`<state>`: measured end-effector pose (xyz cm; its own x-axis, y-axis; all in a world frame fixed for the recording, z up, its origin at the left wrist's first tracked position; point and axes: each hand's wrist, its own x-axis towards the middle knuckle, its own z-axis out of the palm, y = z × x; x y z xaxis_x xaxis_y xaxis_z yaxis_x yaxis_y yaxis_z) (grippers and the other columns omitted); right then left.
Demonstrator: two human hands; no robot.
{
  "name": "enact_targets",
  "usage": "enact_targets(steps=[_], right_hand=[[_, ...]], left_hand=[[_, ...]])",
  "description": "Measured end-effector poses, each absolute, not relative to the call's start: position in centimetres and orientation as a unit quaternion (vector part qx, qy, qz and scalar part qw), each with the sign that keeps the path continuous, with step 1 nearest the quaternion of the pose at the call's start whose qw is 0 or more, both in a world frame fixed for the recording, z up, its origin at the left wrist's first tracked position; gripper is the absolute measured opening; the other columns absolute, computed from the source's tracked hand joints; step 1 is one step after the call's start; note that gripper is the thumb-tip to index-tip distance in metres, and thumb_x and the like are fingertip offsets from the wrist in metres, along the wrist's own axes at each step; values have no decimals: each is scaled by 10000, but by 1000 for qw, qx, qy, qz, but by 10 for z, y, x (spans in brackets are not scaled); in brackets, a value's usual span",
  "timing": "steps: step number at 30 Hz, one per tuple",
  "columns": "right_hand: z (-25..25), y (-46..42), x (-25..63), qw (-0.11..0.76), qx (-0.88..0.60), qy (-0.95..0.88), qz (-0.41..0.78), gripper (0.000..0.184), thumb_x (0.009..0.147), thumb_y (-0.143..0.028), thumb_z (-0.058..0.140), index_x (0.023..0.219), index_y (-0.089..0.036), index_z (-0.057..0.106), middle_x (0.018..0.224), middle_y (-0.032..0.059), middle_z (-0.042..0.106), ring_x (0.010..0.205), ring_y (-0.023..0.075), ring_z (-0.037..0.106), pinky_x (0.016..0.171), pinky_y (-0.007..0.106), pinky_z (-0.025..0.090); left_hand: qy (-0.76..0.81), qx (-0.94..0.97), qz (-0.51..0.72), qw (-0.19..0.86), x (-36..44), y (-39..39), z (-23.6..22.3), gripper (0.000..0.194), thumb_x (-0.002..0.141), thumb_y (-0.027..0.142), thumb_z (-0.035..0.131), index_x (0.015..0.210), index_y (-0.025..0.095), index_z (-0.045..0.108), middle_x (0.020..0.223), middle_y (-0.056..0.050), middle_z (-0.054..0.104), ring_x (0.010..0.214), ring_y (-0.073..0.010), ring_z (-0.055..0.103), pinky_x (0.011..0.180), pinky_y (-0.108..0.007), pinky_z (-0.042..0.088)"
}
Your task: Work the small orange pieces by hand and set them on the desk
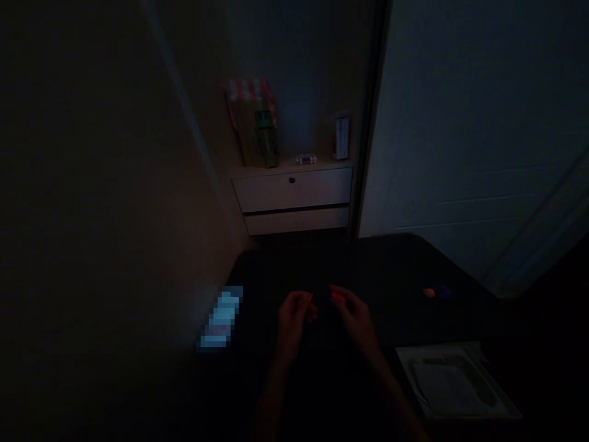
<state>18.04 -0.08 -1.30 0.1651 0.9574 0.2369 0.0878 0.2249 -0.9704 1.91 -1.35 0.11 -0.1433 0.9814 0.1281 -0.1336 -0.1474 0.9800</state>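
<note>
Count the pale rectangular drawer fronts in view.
2: the upper one, bearing a small round dark lock, and the lower one, directly beneath it. Any further down may be hidden by darkness or the black table.

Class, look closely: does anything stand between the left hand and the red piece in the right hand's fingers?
Nothing visible does: only a gap over the dark tabletop separates the left hand from the red piece in the right hand. The dimness could hide something small.
</note>
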Motion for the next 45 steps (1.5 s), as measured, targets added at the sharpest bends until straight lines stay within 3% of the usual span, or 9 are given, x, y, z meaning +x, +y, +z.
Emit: enact_targets(steps=[4,7,12,17,27,32,39,45], right_hand=[[-17,2,180,562,-503,-537,377,466,789,-476,731,1144,-175,755,1156,134,762,1056,316,703,929,436,532],[-16,3,179,556,-511,-526,390,450,781,-467,745,1120,-171,762,1144,135,768,1042,317,714,918,437,544],[-10,-1,176,563,-488,-526,411,379,751,-432,782,1043,-191,773,1041,106,789,957,292,734,844,392,577],[-2,-6,178,553,-488,-557,381,352,770,-423,772,1045,-203,770,1023,91,781,949,276,720,839,376,558],[-3,-6,177,525,-515,-559,383,333,778,-479,759,957,-198,771,866,61,771,802,245,690,693,324,517],[-4,-5,178,541,-500,-558,383,331,800,-468,749,995,-200,760,972,80,778,888,255,707,765,340,541],[-11,-3,177,571,-464,-534,416,384,783,-433,769,1082,-196,731,1030,93,774,935,267,732,818,369,579],[-9,-4,177,557,-486,-546,395,447,807,-518,735,1114,-194,757,1060,110,782,955,290,732,828,388,577]], left_hand=[[454,464,599,468,18,-12,-1,350,852,477,727,984,160,653,798,-49,726,656,-143,656,598,-237,478],[449,462,600,474,18,-12,-3,334,843,454,743,978,167,637,798,-43,728,647,-139,656,600,-235,476],[451,469,597,469,17,-12,-3,404,880,468,693,1145,164,682,769,-23,699,650,-133,635,604,-235,467],[469,470,584,467,18,-11,-2,380,858,508,698,949,142,737,709,-23,677,595,-124,609,557,-228,439],[441,465,585,497,19,-13,-3,384,830,528,722,862,152,648,626,-5,656,496,-110,581,461,-205,386],[443,464,581,501,20,-12,-5,367,756,440,821,856,184,577,666,2,693,532,-116,612,507,-208,416],[453,445,603,484,20,-14,-4,424,911,572,608,1063,177,577,940,-118,773,662,-157,694,619,-266,495],[452,447,602,484,20,-15,-1,483,943,615,517,1067,157,610,916,-118,760,601,-141,656,567,-252,462]])
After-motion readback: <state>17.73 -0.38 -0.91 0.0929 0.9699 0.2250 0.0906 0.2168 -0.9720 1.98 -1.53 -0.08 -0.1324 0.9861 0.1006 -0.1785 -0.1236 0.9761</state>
